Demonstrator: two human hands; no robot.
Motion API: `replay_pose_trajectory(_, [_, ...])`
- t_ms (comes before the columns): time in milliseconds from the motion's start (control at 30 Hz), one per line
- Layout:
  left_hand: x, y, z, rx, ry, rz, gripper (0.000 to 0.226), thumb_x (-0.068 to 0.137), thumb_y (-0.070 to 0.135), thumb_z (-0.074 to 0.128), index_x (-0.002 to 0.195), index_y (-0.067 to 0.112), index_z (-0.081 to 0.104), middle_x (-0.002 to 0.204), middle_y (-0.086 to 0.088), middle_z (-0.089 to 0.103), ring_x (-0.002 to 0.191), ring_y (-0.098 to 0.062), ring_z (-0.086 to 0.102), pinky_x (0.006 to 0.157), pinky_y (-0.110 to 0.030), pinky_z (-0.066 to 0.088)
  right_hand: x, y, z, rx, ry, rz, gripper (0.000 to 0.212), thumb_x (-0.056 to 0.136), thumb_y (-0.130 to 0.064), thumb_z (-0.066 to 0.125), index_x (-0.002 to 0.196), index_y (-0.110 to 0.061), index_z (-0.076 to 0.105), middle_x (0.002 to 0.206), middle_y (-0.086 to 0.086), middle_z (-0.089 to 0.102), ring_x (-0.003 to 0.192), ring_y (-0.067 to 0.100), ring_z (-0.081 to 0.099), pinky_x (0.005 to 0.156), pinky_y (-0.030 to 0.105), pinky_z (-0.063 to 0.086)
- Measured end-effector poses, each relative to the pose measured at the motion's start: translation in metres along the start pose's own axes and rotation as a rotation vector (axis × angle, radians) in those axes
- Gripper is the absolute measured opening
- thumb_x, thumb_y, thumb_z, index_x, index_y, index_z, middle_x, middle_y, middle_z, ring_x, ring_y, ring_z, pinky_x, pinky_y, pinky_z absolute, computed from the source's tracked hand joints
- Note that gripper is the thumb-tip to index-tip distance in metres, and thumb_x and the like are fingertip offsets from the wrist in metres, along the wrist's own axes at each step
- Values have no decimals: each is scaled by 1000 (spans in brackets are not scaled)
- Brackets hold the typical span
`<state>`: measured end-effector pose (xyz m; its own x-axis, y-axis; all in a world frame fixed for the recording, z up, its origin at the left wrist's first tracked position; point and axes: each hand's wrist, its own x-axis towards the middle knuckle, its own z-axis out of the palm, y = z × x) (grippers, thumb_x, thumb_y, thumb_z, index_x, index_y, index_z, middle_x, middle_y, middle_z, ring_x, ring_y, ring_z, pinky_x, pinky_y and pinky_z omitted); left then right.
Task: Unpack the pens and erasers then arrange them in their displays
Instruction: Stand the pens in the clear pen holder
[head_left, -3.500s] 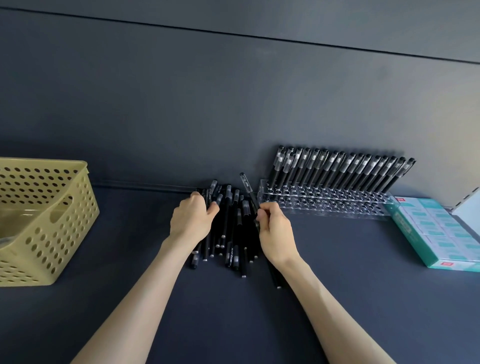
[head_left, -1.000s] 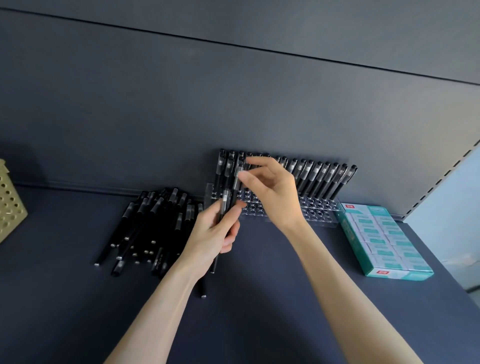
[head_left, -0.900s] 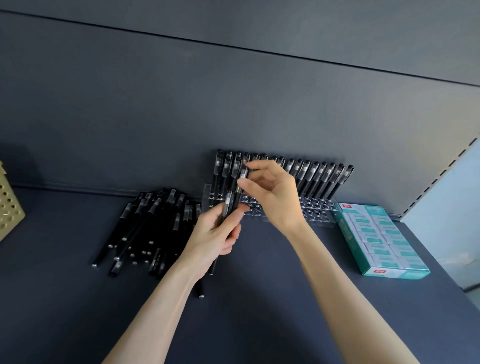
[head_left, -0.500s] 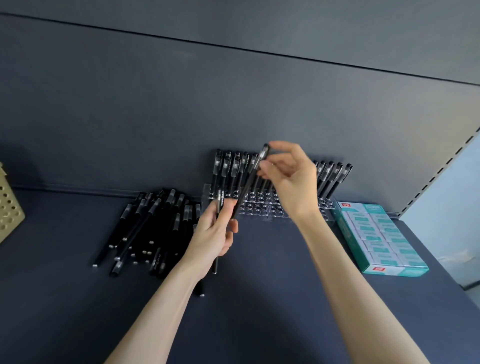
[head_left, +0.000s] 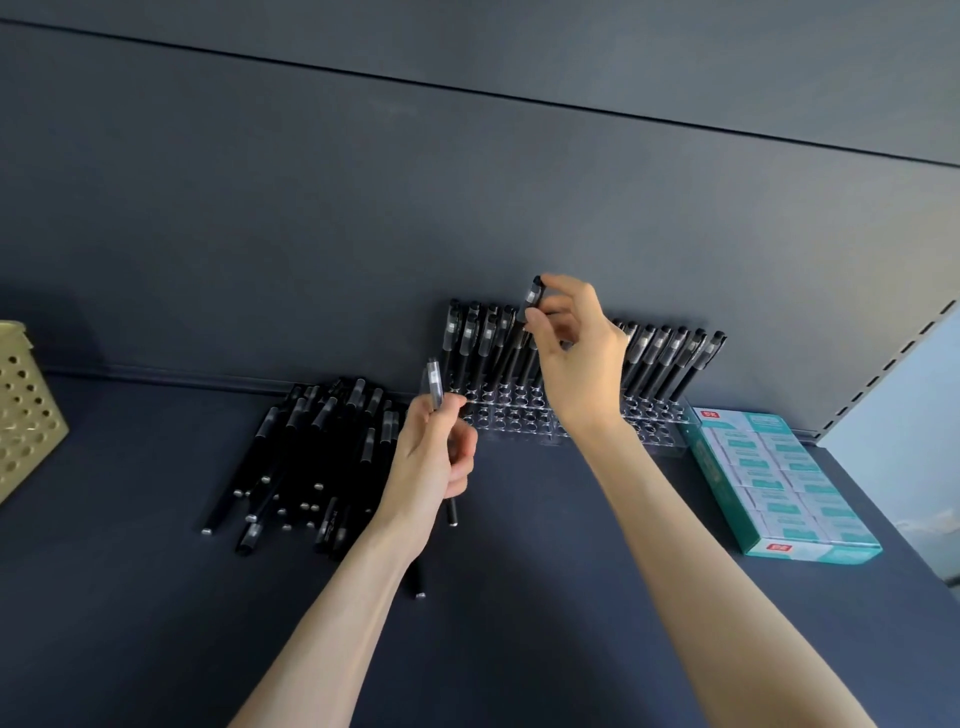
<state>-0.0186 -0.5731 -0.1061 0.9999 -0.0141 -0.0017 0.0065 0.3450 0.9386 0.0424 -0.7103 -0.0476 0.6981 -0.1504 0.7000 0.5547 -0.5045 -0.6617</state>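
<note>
A clear acrylic pen rack (head_left: 524, 418) stands against the dark back wall with several black pens (head_left: 670, 358) upright in its back rows. My right hand (head_left: 576, 358) pinches one black pen (head_left: 531, 306) near its cap, tilted above the rack's left part among the standing pens. My left hand (head_left: 434, 457) is closed on another black pen (head_left: 435, 387), held upright just in front of the rack's left end. A loose pile of black pens (head_left: 311, 457) lies on the shelf to the left. A teal box of erasers (head_left: 779, 483) sits to the right of the rack.
A yellow perforated basket (head_left: 23, 410) is at the far left edge. One stray pen (head_left: 418, 582) lies on the dark shelf under my left forearm. A perforated upright (head_left: 893, 364) bounds the shelf on the right.
My right hand has carried its pen up and right over the rack, tip down among the standing pens. My left hand keeps one pen and has shifted little.
</note>
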Motion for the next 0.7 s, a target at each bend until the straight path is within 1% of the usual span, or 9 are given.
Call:
replay_pose_trajectory(67, [0,1,1,-109,-7,-32,13,99,24,39,96,14,46,61,3,55,43,-8,35,38,-19,25,-2,2,2,-24,-21,2,26,87,-3,62,112,-10,60,82,-4,61,71,12,60,70,11,46])
replay_pose_trajectory(133, [1,2,2,-182,-25,-53,17,100,20,33,96,14,48,63,0,58,45,-10,39,39,-20,28,-4,3,4,-48,-50,4,25,87,-5,62,111,-10,60,82,-3,62,72,15,61,72,18,49])
replay_pose_trajectory(233, [0,1,3,-126,-40,11,23,103,18,31,98,13,53,66,-1,57,49,-11,43,42,-22,33,-7,6,8,-107,-100,9,23,87,-7,63,109,-10,62,81,-5,62,71,16,61,74,32,53])
replay_pose_trajectory(333, [-3,-1,2,-10,-78,95,19,101,29,43,102,19,58,66,-1,54,49,-13,41,46,-24,37,-11,8,10,-141,-150,33,22,86,-9,64,108,-12,62,79,-8,61,70,15,60,75,39,53])
replay_pose_trajectory(433, [-3,0,-2,90,-90,95,20,92,44,53,101,29,63,62,3,45,45,-10,29,43,-21,27,-16,10,10,-134,-160,46,22,86,-8,64,107,-13,62,77,-8,61,70,18,60,73,42,53])
replay_pose_trajectory(500, [-1,-2,-2,89,-69,74,22,93,42,50,102,27,64,61,5,44,46,-8,28,44,-20,25,-17,9,9,-126,-161,55,22,86,-7,63,108,-13,63,78,-6,62,71,19,60,73,42,53])
replay_pose_trajectory(567, [0,-3,-1,74,-57,67,24,100,29,42,108,21,63,61,5,47,48,-8,31,46,-21,27,-17,8,7,-133,-157,59,24,87,-6,63,109,-12,63,82,-3,63,72,20,59,72,40,52])
replay_pose_trajectory(633, [-1,-4,-1,119,-60,86,25,101,21,39,108,21,64,63,5,50,53,-9,36,49,-20,33,-20,6,2,-113,-123,76,23,87,-7,63,109,-13,63,83,-2,63,71,16,58,70,32,52])
replay_pose_trajectory(700, [-2,-4,0,170,-75,112,24,101,18,43,106,23,66,67,7,54,56,-9,39,53,-18,36,-24,3,-4,-9,-108,138,18,88,-13,64,105,-16,63,80,-5,64,70,9,58,66,20,49])
